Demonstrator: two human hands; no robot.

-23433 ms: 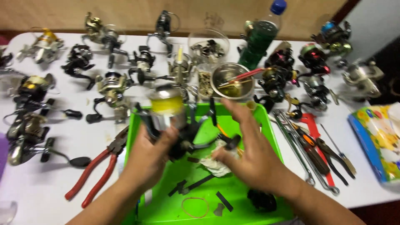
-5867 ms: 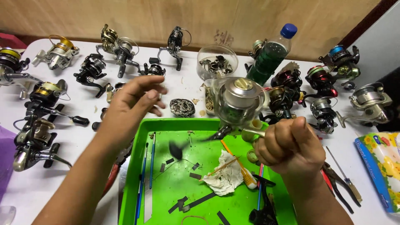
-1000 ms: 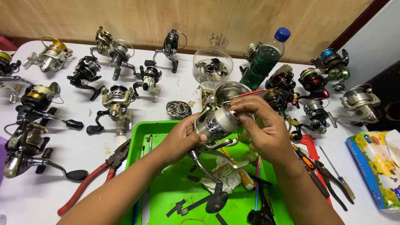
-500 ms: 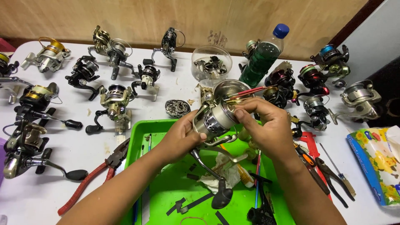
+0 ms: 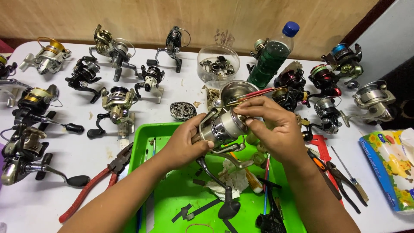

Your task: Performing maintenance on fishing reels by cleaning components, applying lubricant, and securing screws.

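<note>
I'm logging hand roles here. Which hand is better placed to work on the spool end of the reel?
Probably the right hand: its fingers already sit on the spool end of the reel, while the left hand grips the body from below.

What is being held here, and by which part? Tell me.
A silver spinning reel: the left hand grips its body, the right hand pinches the spool end, above the green tray.

A white table [image 5: 86, 151] fills the view, its top smudged and speckled with grime. Behind it runs a tan, wood-grain wall [image 5: 215, 17], and a dark strip lines the wall's foot. Top right, a pale panel [image 5: 396, 26] stands beyond a dark reddish edge. Light falls even and soft, throwing short shadows.
</note>
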